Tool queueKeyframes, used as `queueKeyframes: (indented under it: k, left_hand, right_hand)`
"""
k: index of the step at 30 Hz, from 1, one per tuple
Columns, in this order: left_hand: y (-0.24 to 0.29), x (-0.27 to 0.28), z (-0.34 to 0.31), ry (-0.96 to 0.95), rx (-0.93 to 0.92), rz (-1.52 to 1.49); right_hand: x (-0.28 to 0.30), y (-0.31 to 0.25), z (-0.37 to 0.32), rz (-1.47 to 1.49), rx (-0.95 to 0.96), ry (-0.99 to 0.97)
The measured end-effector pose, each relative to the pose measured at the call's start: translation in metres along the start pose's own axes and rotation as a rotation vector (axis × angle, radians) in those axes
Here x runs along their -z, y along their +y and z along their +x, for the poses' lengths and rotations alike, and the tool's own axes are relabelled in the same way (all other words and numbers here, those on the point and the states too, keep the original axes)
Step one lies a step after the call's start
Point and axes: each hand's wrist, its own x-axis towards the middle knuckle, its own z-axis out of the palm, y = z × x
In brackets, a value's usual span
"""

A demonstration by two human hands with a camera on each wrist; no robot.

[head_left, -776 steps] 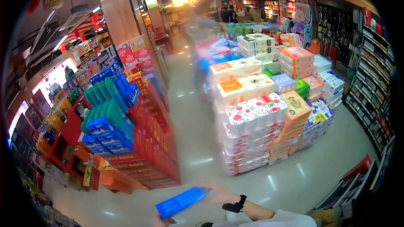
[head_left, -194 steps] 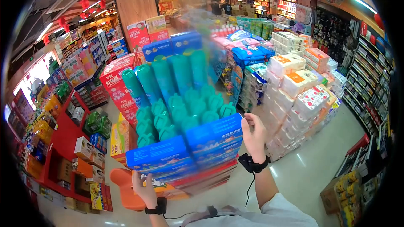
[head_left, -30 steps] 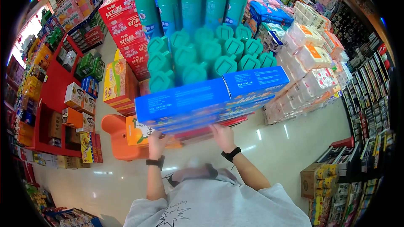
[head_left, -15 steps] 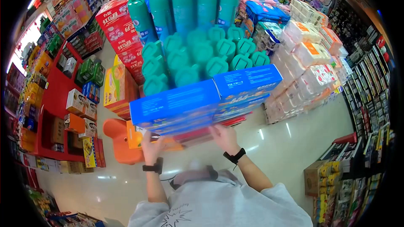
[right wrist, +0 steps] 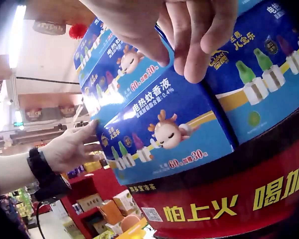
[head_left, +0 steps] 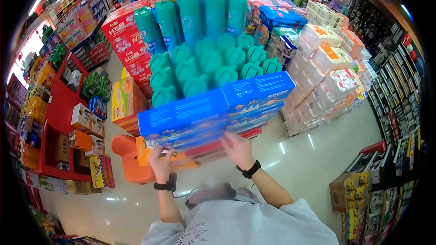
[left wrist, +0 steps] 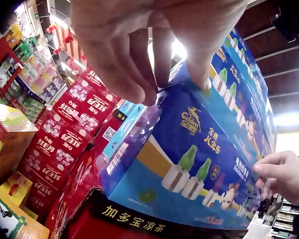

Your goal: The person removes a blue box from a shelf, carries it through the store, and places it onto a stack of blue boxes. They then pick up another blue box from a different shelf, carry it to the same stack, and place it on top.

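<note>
Blue boxes of plug-in mosquito repellent liquid [right wrist: 164, 124] stand in two stacks side by side along the display's front, on red drink cartons [right wrist: 204, 209]. My left hand [head_left: 161, 163] grips the left end of a low box [left wrist: 189, 159] in the left stack, thumb on the front and fingers round the corner. My right hand [head_left: 238, 149] holds the other end, its fingertips at the seam beside the right stack [head_left: 259, 90]. Directly behind the boxes stand several rows of teal cans [head_left: 186, 70], with taller teal cans [head_left: 188, 13] at the back.
An orange plastic stool [head_left: 125, 154] is on the floor at the left, near red shelving [head_left: 63, 122]. Red cartons [head_left: 125, 36] are piled left of the cans. Wrapped tissue packs [head_left: 318, 77] rise at the right. A goods rack [head_left: 395, 100] lines the far right.
Long ago one blue box was in my hands, away from the display. Later they spanned both stacks; now they are at the left stack's ends. In the last second they have barely moved.
</note>
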Motion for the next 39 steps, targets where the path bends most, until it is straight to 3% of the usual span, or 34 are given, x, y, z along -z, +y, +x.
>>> queueKeyframes:
  k: [10, 25, 39]
  left_hand:
    - [-0.005, -0.006, -0.007, 0.038, -0.056, 0.077]
    - [-0.003, -0.006, -0.008, 0.077, -0.105, 0.077]
    - [-0.009, -0.005, -0.012, 0.083, -0.045, -0.012]
  right_hand:
    - [-0.007, 0.011, -0.001, -0.089, 0.052, 0.024]
    - [-0.003, 0.006, 0.001, 0.022, 0.054, 0.024]
    - [0.006, 0.003, 0.002, 0.033, 0.056, 0.018]
